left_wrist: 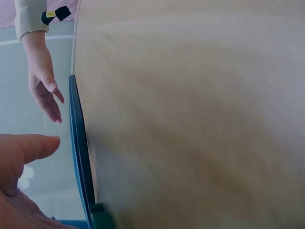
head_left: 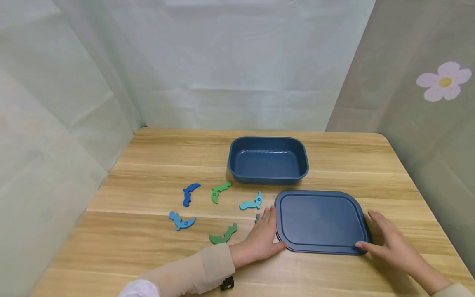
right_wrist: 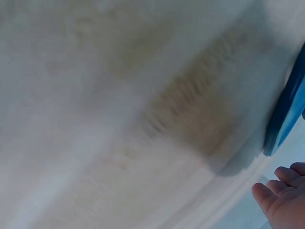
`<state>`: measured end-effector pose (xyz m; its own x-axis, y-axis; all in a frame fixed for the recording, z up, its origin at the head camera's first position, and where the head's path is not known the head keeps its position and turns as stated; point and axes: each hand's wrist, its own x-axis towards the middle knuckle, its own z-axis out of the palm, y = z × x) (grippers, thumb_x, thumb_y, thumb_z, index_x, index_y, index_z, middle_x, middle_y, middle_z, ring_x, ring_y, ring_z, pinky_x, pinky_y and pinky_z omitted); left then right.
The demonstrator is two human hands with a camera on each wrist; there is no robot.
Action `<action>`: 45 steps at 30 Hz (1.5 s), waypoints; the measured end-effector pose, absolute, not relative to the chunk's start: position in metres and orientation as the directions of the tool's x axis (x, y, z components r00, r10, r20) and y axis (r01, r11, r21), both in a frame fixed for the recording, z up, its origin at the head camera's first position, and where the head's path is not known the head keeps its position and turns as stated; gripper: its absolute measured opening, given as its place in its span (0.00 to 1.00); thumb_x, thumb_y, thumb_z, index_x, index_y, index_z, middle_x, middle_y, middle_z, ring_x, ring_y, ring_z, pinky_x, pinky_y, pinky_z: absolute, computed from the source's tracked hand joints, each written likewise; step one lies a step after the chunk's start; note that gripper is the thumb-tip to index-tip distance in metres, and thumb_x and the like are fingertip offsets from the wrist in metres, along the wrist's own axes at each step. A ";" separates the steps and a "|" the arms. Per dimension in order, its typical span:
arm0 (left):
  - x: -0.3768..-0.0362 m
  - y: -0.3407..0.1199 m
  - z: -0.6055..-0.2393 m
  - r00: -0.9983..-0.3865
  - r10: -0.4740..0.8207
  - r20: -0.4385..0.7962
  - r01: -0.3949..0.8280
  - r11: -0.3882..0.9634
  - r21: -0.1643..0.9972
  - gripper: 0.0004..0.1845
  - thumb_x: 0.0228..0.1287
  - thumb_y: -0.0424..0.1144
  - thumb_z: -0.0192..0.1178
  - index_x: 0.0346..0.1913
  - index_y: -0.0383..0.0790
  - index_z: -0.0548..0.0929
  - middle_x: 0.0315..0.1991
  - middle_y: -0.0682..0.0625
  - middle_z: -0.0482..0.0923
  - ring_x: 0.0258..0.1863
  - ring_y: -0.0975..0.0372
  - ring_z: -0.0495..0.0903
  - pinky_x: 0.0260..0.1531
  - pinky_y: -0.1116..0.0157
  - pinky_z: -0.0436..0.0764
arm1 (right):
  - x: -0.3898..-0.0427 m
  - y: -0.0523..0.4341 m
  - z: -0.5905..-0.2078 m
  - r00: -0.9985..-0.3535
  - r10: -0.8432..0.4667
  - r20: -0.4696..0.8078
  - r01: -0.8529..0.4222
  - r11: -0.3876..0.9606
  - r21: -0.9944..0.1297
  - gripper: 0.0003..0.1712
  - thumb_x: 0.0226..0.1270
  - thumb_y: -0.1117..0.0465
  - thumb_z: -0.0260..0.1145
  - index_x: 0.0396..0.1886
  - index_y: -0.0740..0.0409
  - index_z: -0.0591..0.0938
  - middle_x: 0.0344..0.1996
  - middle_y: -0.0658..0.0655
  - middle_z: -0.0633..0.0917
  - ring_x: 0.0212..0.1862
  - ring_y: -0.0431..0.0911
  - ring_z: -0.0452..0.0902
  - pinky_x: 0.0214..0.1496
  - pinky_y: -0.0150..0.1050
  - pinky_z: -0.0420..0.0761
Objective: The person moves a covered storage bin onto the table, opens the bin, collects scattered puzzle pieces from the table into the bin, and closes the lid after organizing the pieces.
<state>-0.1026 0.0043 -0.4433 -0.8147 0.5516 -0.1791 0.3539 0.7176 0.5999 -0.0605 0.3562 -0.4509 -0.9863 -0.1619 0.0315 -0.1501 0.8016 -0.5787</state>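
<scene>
A dark blue rectangular lid lies flat on the table between the hands. My left hand is at its left edge, fingers straight and thumb by the front-left corner. The right hand stands at the right edge, thumb at the front-right corner and fingers spread. In the left wrist view the lid appears edge-on, near the left thumb. The right wrist view has the lid's edge above the right fingers. A small teal piece is mostly hidden behind the left hand.
Behind the lid stands a dark blue open box. Left of the lid lie curved pieces: dark blue, green, turquoise, light blue and dark green. Pale curtains surround the wooden table.
</scene>
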 end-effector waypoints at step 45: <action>-0.112 -0.045 -0.419 -0.868 0.494 0.043 0.426 0.698 0.576 0.33 0.59 0.44 0.66 0.64 0.34 0.67 0.60 0.40 0.69 0.60 0.52 0.70 0.59 0.54 0.72 | -0.135 0.287 -0.396 -0.980 -0.197 0.014 -0.173 0.823 -0.541 0.54 0.58 0.41 0.68 0.71 0.70 0.56 0.66 0.76 0.62 0.64 0.72 0.58 0.58 0.69 0.63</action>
